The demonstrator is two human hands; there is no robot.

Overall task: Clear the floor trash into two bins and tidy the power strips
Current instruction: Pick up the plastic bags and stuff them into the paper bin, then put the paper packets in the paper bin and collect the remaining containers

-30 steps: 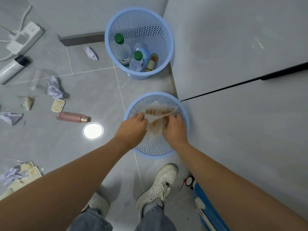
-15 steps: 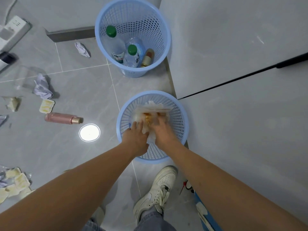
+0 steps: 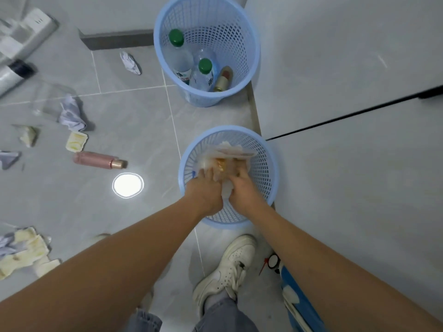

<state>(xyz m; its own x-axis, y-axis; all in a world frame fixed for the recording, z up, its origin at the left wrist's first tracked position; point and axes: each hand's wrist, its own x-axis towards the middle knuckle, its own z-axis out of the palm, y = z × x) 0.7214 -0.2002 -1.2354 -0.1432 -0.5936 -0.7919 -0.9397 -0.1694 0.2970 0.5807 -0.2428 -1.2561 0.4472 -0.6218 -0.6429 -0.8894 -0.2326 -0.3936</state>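
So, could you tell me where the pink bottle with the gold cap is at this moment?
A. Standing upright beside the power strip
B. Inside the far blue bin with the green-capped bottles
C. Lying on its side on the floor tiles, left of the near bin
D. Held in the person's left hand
C: the pink bottle lies flat on the floor, left of the near blue bin, touched by neither hand.
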